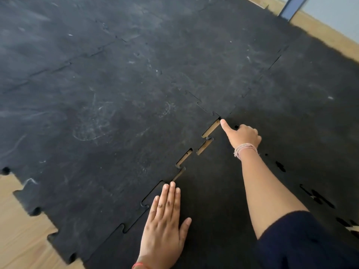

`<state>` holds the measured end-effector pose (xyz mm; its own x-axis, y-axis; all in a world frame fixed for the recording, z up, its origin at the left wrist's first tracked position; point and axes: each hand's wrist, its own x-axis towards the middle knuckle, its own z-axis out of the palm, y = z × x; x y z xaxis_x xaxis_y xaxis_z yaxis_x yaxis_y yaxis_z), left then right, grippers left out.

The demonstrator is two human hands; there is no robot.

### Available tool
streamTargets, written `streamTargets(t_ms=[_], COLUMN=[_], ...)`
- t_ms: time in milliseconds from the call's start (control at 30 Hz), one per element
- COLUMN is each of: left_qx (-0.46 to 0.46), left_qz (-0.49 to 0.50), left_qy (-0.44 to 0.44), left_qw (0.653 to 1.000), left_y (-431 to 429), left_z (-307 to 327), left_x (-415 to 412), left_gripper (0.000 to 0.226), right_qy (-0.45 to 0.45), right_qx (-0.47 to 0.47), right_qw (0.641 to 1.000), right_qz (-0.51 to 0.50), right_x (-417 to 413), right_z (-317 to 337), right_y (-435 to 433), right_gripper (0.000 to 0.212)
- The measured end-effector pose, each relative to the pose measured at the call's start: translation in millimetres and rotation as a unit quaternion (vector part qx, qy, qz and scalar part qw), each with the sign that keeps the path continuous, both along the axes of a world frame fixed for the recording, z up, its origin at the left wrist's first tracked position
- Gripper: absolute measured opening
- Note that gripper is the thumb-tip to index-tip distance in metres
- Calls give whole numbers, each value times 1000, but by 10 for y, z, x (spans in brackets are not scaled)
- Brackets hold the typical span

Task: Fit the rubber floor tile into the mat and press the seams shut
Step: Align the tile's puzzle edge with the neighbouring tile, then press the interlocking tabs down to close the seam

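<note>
A dark black rubber tile lies at the lower right, against the scuffed grey-black mat of interlocked tiles. Their jigsaw seam runs diagonally; its near part is closed, while farther up several gaps show the wooden floor. My left hand lies flat, fingers together, on the tile's edge beside the closed stretch of seam. My right hand has its fingers curled and its index finger pressed on the tile's far corner, where the seam meets the mat. Neither hand holds anything.
Wooden floor shows at the lower left, beyond the mat's toothed edge, and along the far right edge. A blue-grey upright stands at the top right. Loose jigsaw teeth line the tile's right side.
</note>
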<state>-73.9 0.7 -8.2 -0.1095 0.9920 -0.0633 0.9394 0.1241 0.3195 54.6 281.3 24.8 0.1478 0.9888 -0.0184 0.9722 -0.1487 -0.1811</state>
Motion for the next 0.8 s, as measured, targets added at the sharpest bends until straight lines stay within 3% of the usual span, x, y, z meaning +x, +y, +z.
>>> streamTargets(t_ms=[100,267,467,533,700,800], left_qx=[0,12,-9,-11,20,16], left_qz=[7,14,1,6,14,12], left_qy=[-2,-9,-3,-4,1,15], left_qw=[1000,1000,1000,1000,1000,1000], left_y=[4,13,17,21,36,38], left_z=[12,-8,26,39,-10,-41], left_x=[-16,-10,30,20,3,9], left_gripper=[65,66,65,65,65,66], right_qy=[40,99,43,58,58,14], right_qx=[9,150,9,34,198,116], right_qw=[998,982,998,997,978,993], right_qz=[-44,-54,-33,-33,-38,-28], right_x=[-23,-23,-64,-44,-58,-97], right_z=[118,289,31,70,220,89], right_y=[13,-8,20,12,49,76], right_gripper=[81,73,80,79,77,80])
